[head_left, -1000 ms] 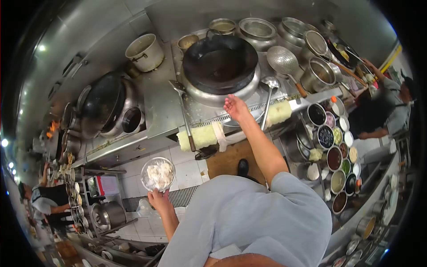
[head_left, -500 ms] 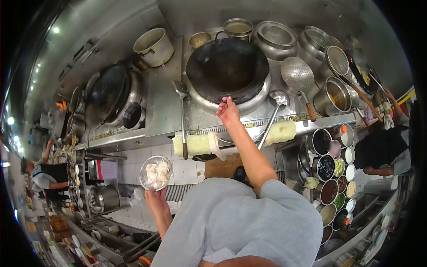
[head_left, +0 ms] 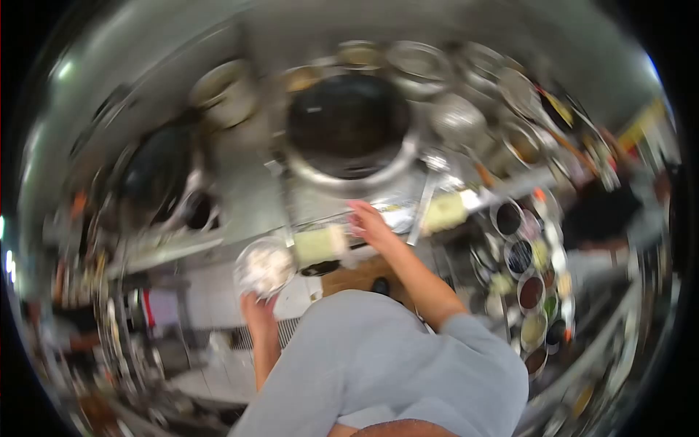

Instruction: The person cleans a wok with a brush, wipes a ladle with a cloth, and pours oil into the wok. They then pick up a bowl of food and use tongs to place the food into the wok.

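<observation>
My left hand [head_left: 258, 309] grips a round metal bowl [head_left: 289, 251] from below, out over the floor just in front of the stove edge. White, flour-coated-looking pieces [head_left: 263, 269] fill the bowl; blur hides their kind. My right hand [head_left: 369, 224] is in front of the big black wok [head_left: 349, 120], near the counter edge, apart from the wok. Its fingers look loosely apart, with nothing visible in them. The wok sits on a round metal burner ring [head_left: 342, 182]. A ladle [head_left: 424, 204] lies right of this hand, and a long-handled spatula [head_left: 286, 200] lies to its left.
Folded yellowish cloths [head_left: 444, 213] rest along the stove's front edge. A perforated strainer [head_left: 457, 120] and several pots stand around the wok. Containers of sauces and ingredients [head_left: 531, 291] line the right side. Another dark wok [head_left: 156, 175] is at left. A co-worker [head_left: 608, 211] stands at far right.
My right hand has drawn back from the wok's near rim toward the counter edge. The bowl in my left hand has moved up, closer to the stove. The view has shifted and blurred.
</observation>
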`<state>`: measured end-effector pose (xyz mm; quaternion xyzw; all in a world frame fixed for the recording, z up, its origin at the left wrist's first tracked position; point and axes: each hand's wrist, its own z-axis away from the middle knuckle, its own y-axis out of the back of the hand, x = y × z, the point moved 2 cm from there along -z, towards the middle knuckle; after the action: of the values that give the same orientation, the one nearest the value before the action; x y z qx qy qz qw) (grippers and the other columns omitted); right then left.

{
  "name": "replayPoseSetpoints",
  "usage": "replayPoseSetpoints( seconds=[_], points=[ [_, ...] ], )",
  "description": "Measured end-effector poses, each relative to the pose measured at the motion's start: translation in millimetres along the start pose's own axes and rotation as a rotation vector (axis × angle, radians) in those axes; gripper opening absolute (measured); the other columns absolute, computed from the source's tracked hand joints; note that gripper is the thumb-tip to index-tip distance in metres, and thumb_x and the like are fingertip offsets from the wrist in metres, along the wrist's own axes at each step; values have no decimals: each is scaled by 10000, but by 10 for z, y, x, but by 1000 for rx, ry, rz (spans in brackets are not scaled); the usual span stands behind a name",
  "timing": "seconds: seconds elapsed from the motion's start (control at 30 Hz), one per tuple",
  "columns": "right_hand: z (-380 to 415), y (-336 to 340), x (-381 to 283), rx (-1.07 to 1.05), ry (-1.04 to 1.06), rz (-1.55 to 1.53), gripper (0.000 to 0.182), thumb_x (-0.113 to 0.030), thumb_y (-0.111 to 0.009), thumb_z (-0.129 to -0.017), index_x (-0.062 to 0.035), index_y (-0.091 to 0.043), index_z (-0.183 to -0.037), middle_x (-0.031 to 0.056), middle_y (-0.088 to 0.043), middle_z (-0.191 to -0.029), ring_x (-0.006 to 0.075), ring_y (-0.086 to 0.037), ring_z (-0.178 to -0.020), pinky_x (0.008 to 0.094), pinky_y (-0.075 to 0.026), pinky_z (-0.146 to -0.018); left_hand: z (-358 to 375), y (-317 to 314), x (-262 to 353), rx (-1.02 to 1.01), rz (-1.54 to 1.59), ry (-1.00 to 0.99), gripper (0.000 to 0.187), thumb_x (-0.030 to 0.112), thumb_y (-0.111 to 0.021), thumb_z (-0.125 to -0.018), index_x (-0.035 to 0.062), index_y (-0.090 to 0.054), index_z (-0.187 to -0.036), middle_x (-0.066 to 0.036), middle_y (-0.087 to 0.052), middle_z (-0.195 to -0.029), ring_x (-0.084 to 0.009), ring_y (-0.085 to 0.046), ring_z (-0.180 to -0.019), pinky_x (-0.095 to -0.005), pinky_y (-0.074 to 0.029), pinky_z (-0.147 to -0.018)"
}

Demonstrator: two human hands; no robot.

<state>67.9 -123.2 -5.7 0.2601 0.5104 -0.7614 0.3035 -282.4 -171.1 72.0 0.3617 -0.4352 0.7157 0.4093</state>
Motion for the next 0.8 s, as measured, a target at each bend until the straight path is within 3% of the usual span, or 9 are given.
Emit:
replayPoseSetpoints(
  seconds=[0.13, 0.17, 0.23, 0.33, 0.43, 0.5, 0.6, 0.7, 0.8],
  points=[
    [671, 53, 631, -52, -212, 517, 276, -300, -541, -985, -96, -548, -1172, 48, -591, -818, 136, -561, -571, 287, -455, -483, -106, 55, 54, -33, 38, -2, 186, 105, -461, -905, 21, -522, -1059, -105, -606, -1040, -211, -613, -984, -407, -570, -814],
    [682, 354, 1008, -64, -262, 532, 322, -334, -565, -963, -53, -580, -1119, 112, -638, -866, 166, -620, -688, 293, -494, -561, -161, 142, 4, -33, 59, 15, 156, 100, -463, -906, 26, -528, -1027, -94, -604, -1012, -194, -611, -952, -397, -572, -800],
    [895, 805, 1415, -156, 69, 1269, 313, -299, -558, -941, -41, -600, -1112, 166, -671, -984, 275, -665, -872, 378, -528, -733, -154, 199, 33, 14, 79, 15, 132, 94, -467, -904, 34, -526, -1005, -84, -597, -990, -180, -604, -920, -390, -574, -786],
    [1329, 795, 1470, -351, -88, 1468, 328, -269, -546, -910, -43, -604, -1142, 194, -658, -1097, 356, -631, -1029, 434, -488, -877, -165, 370, 87, 28, 62, 9, 128, 94, -468, -904, 36, -526, -1002, -84, -598, -1006, -183, -604, -931, -391, -574, -787],
    [1375, 916, 1685, -383, -198, 1505, 330, -271, -550, -887, -55, -623, -1126, 223, -643, -1121, 390, -610, -1056, 447, -475, -898, -99, 496, 139, -50, 18, 17, 165, 105, -480, -903, 31, -523, -1045, -104, -602, -1062, -207, -609, -993, -407, -569, -815],
    [1344, 682, 1384, -313, -252, 1644, 348, -274, -579, -878, -56, -608, -1147, 219, -641, -1119, 393, -608, -1048, 454, -479, -886, -305, 630, -3, -51, 29, 42, 204, 116, -486, -903, 31, -515, -1086, -121, -600, -1091, -242, -603, -1037, -424, -563, -833],
    [1539, 568, 854, -104, -20, 1650, 377, -234, -573, -901, -63, -547, -1236, 165, -647, -1138, 352, -615, -1035, 418, -484, -866, -588, 791, -143, -78, -31, 82, 233, 113, -499, -891, 38, -500, -1111, -145, -570, -1143, -284, -600, -1032, -438, -565, -826],
    [1820, 281, 9, 112, -28, 1469, 428, -243, -588, -874, -79, -531, -1266, 186, -636, -1150, 378, -589, -1080, 440, -468, -911, -640, 736, -90, -35, -24, 73, 279, 112, -512, -884, 30, -482, -1150, -158, -548, -1178, -299, -600, -1013, -434, -567, -809],
    [1967, 857, -524, 228, 159, 1526, 429, -239, -591, -868, -73, -548, -1261, 195, -644, -1135, 364, -617, -1050, 421, -480, -908, -619, 572, 12, 7, -4, 3, 328, 116, -517, -885, 20, -457, -1193, -162, -545, -1183, -299, -601, -997, -431, -565, -800]
  ],
)
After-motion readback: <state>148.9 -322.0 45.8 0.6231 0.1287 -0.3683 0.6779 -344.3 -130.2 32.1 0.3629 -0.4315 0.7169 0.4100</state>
